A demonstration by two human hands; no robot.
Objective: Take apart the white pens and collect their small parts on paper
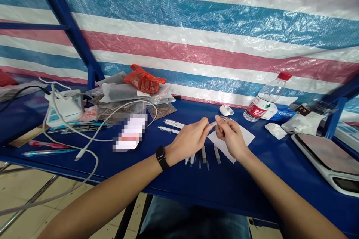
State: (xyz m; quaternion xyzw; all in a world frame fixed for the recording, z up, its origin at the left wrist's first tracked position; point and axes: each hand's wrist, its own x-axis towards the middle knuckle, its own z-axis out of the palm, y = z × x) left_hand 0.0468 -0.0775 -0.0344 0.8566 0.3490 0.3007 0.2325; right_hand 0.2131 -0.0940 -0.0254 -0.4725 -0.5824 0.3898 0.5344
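Blue table (pixel 174 171) before a striped plastic sheet (pixel 196 37), tiled floor (pixel 17 190) below

Striped tarpaulin (pixel 196 18) hangs behind the blue table (pixel 174 173). At far left, a knotted orange plastic bag (pixel 144 79) lies on a pile of clear plastic bags (pixel 163 110); nearer is a phone (pixel 131 132), its screen pixelated, beside a looping white cable (pixel 94 136). On the right stand a red-capped water bottle (pixel 258 107) and, nearer, a digital scale (pixel 331 157), with crumpled tissue (pixel 275 130) between them.
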